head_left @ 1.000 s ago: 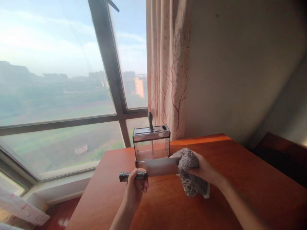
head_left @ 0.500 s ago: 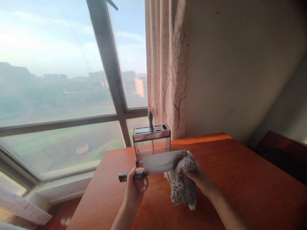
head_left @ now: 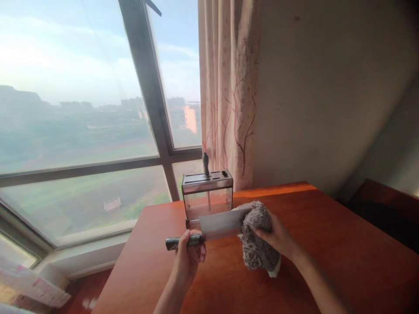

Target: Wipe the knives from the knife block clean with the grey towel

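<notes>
Tabletop [head_left: 327, 244] of glossy reddish-brown wood spreads around the holder I steer by, a clear-walled, metal-topped, box-shaped knife holder [head_left: 199, 197]; on this side of that holder, to its right, hangs a mottled grey fluffy cloth [head_left: 262, 237], though I cannot tell whether its tail touches the wood; just in front of the holder's base, a broad silvery steel cleaver [head_left: 221, 224] lies level in the air; my right hand [head_left: 278, 237], nearer me than the holder, is closed round the bunched cloth, which covers the blade's end; my left hand [head_left: 188, 253] wraps the dark patterned handle [head_left: 173, 243], thumb on top, fingers curled beneath; smallest, a slim dark grip [head_left: 205, 164] stands upright from the holder's top; from my distant seat I judge this to be wiping, best done with the left hand steady, a thick fold between right fingers and steel, and strokes running outward from the handle; I cannot tell which long edge is sharp, so I would respect both.
</notes>
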Demonstrator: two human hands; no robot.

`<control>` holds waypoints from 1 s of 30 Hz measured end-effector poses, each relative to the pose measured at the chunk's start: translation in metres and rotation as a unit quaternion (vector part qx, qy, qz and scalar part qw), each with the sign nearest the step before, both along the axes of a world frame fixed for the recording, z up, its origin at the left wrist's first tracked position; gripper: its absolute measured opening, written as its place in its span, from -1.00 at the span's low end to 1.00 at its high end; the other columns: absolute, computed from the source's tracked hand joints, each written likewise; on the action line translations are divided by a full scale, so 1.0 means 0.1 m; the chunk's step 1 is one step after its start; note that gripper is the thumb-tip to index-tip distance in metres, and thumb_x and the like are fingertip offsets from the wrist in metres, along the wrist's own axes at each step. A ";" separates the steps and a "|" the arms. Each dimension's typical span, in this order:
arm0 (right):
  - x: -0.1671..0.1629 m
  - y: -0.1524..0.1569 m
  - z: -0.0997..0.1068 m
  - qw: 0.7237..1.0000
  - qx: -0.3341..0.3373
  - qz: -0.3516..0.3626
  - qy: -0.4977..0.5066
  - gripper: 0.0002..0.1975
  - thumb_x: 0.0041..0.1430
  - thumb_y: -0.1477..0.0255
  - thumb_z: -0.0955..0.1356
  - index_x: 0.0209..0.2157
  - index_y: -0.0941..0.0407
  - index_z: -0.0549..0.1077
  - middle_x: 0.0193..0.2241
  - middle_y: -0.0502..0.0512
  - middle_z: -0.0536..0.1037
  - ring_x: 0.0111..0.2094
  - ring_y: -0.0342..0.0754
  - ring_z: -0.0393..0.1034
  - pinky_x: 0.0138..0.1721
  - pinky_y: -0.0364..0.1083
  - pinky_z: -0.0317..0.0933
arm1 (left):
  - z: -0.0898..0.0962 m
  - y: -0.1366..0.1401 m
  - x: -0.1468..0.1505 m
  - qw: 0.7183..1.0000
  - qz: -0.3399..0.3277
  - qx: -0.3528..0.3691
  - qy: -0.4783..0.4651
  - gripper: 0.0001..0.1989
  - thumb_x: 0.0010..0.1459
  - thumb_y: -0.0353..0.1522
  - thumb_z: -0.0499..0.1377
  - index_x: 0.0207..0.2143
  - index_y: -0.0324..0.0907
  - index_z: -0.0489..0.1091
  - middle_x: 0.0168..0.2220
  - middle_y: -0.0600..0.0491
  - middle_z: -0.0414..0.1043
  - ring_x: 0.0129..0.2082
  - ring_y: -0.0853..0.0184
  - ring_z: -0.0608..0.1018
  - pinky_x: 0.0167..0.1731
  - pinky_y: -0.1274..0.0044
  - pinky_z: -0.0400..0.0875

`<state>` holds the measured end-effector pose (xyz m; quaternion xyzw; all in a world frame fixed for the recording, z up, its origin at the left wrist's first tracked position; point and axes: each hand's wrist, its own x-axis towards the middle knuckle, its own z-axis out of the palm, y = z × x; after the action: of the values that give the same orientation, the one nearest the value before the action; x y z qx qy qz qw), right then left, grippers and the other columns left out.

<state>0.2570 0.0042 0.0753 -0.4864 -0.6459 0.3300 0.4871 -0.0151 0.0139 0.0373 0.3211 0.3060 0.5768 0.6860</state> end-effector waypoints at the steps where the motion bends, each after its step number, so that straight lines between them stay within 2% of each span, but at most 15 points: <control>1: 0.00 0.00 -0.01 1.000 0.002 0.001 -0.005 -0.62 0.02 0.41 0.41 -0.08 0.13 0.38 -0.17 0.10 0.57 -0.13 0.09 0.43 -0.08 0.00 0.28 | -0.01 0.00 0.00 1.000 0.002 -0.002 -0.006 -0.63 0.13 -0.12 0.11 -0.51 -0.23 0.44 -0.74 0.06 0.37 -0.78 0.46 0.32 -0.76 0.68 0.11; 5: -0.04 0.01 -0.04 0.999 -0.001 0.018 -0.034 -0.74 0.03 0.43 0.39 -0.18 0.13 0.42 -0.26 0.08 0.58 -0.22 0.07 0.45 -0.19 -0.05 0.31 | -0.05 0.02 0.01 0.999 0.008 -0.013 -0.039 -0.63 0.13 -0.14 0.10 -0.52 -0.24 0.44 -0.75 0.07 0.35 -0.77 0.48 0.29 -0.76 0.68 0.10; 9: -0.08 -0.01 -0.03 0.998 0.001 0.035 -0.048 -0.73 0.00 0.48 0.40 -0.19 0.13 0.43 -0.28 0.06 0.58 -0.24 0.06 0.45 -0.22 -0.07 0.31 | -0.07 0.06 0.00 0.997 0.021 -0.019 -0.067 -0.67 0.11 -0.16 0.13 -0.51 -0.24 0.44 -0.75 0.10 0.33 -0.77 0.50 0.27 -0.76 0.71 0.07; 16: -0.05 0.00 0.07 0.999 0.000 0.006 -0.038 -0.73 -0.03 0.48 0.41 -0.21 0.14 0.45 -0.28 0.07 0.59 -0.25 0.07 0.45 -0.22 -0.05 0.30 | -0.07 0.07 -0.01 0.999 -0.012 -0.011 -0.028 -0.63 0.11 -0.12 0.12 -0.51 -0.25 0.45 -0.75 0.08 0.35 -0.79 0.49 0.29 -0.77 0.69 0.10; 21: 0.00 0.01 0.11 1.000 0.006 -0.008 0.025 -0.74 -0.03 0.45 0.41 -0.22 0.14 0.45 -0.29 0.06 0.59 -0.23 0.07 0.44 -0.20 -0.05 0.29 | -0.06 0.02 0.03 1.000 -0.007 -0.005 -0.010 -0.65 0.11 -0.12 0.13 -0.51 -0.22 0.42 -0.75 0.08 0.37 -0.80 0.46 0.32 -0.78 0.68 0.08; 26: -0.11 0.00 0.06 0.994 -0.006 -0.015 0.107 -0.74 -0.04 0.39 0.43 -0.24 0.11 0.46 -0.29 0.05 0.59 -0.25 0.05 0.44 -0.23 -0.07 0.29 | -0.08 0.02 0.05 0.998 -0.012 -0.035 -0.060 -0.68 0.10 -0.15 0.16 -0.51 -0.22 0.42 -0.75 0.09 0.35 -0.79 0.49 0.29 -0.77 0.70 0.09; 30: -0.23 -0.02 -0.06 0.981 -0.050 -0.045 0.182 -0.73 -0.06 0.33 0.47 -0.28 0.11 0.48 -0.32 0.05 0.60 -0.26 0.05 0.45 -0.22 -0.05 0.28 | -0.09 0.05 0.03 0.992 0.007 -0.067 -0.108 -0.73 0.08 -0.21 0.19 -0.50 -0.24 0.42 -0.69 0.08 0.40 -0.76 0.51 0.29 -0.77 0.71 0.12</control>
<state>0.2341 0.0020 0.0693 -0.4703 -0.5068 0.4229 0.5858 -0.0116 0.0191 0.0283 0.2079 0.2699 0.5916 0.7307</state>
